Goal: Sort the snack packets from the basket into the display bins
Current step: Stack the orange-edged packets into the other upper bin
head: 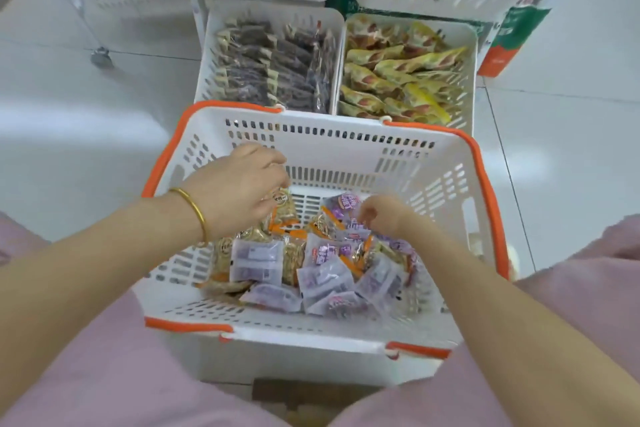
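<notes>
Head view: the picking step is in hand. The basket (346,149) stands between the person's knees, with purple packets (322,276) and tan ones heaped at its near end. The left hand (239,187) curls down, pinching the top of a tan packet (284,206); the right hand (381,215) is curled among the purple packets, its grip hidden. The next move likely calls for a lift over the far rim to the left bin (273,9) of dark packets or the right bin (475,45) of yellow-green ones.

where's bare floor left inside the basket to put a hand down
The white orange-rimmed plastic basket has bare floor only along its far wall. Its near half is crowded with purple and orange snack packets.
</notes>
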A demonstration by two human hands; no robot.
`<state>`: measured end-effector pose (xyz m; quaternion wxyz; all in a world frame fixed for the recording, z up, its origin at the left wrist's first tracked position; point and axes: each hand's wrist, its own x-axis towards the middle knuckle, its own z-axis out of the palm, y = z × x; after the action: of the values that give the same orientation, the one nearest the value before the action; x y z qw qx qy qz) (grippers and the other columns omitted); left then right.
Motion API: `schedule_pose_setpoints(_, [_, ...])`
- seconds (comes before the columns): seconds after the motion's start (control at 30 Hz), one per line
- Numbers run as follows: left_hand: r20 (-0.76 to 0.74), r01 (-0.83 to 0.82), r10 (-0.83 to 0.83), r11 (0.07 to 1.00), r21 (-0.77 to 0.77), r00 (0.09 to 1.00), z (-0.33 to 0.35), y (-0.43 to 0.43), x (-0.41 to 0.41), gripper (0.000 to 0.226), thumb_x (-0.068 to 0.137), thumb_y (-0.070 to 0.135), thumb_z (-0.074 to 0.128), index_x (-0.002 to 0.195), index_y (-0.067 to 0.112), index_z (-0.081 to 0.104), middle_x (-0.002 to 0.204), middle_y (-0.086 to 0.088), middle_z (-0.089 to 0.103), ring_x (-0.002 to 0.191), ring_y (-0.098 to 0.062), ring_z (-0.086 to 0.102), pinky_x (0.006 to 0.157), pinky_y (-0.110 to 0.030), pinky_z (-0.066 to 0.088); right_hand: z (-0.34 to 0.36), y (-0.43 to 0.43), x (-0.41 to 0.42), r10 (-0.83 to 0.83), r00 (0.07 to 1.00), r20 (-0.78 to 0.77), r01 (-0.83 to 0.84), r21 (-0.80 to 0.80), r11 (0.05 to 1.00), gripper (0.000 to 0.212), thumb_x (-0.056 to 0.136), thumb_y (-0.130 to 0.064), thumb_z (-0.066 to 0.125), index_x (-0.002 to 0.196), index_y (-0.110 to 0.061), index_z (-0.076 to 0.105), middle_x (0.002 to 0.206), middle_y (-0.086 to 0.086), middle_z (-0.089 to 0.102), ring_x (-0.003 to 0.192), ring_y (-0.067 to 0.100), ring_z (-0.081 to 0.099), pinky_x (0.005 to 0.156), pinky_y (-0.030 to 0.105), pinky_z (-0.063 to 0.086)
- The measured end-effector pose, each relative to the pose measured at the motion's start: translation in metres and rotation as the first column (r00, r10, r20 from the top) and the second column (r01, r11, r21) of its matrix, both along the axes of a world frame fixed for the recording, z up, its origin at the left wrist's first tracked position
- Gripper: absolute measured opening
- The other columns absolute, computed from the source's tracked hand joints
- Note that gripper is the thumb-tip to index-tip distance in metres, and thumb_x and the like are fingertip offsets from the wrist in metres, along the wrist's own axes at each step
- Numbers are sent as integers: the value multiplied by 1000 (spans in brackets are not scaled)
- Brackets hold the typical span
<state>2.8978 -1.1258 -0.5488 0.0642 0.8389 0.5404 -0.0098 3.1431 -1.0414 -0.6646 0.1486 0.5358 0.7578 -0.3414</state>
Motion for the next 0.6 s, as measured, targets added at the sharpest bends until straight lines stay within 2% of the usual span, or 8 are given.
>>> schedule_pose_setpoints(0.07, [-8, -3, 2, 999, -44, 1000, -6, -3, 10, 33, 92, 25, 52, 124, 17, 55, 143, -4, 38, 133, -24, 27, 110, -31, 22, -20, -7, 18, 6, 994, 107, -11, 45, 999, 28, 89, -4, 52, 115, -11, 62, 117, 10, 62, 105, 27, 58, 86, 34, 48])
schedule_pose_setpoints(0.17, [-26, -1, -2, 993, -119, 1000, -13, -3, 22, 37, 95, 33, 44, 130, 23, 48, 148, 1, 29, 136, -17, 18, 110, -27, 18, -40, -25, 34, 5, 991, 130, -11, 43, 999, 31, 93, -17, 49, 123, -12, 51, 111, 12, 63, 104, 32, 58, 83, 37, 48])
schedule_pose_setpoints(0.27, [-31, -9, 5, 989, -145, 999, -13, 1, 26, 37, 95, 33, 43, 130, 23, 48, 148, 2, 29, 135, -17, 18, 110, -29, 22, -50, -36, 35, -1, 994, 110, -7, 71, 997, 20, 90, -15, 49, 110, -14, 52, 104, 10, 64, 98, 31, 59, 79, 37, 48])
schedule_pose_setpoints(0.4, [-28, -16, 11, 985, -171, 1000, -12, 10, 30, 35, 95, 28, 46, 129, 21, 50, 145, -1, 33, 134, -19, 22, 108, -30, 24, -45, -28, 35, 41, 984, 172, -58, 96, 994, 16, 87, -13, 57, 102, -13, 64, 104, 5, 64, 96, 25, 59, 78, 34, 49])
schedule_pose_setpoints(0.5, [-15, -17, 14, 982, -190, 1000, -13, 13, 33, 34, 94, 27, 48, 128, 19, 50, 144, -1, 34, 132, -20, 23, 107, -32, 29, -33, -17, 37, -33, 996, 87, 25, 91, 996, 5, 87, -14, 61, 90, -13, 65, 99, 5, 66, 90, 23, 59, 76, 33, 49])
schedule_pose_setpoints(0.6, [-20, -27, 23, 979, -204, 1000, -13, 14, 35, 34, 94, 28, 48, 128, 21, 50, 144, 0, 33, 133, -19, 23, 108, -32, 29, -16, -1, 33, -156, 985, -73, 168, 198, 966, 10, 90, -11, 54, 95, -8, 63, 98, 7, 63, 83, 21, 54, 70, 31, 44])
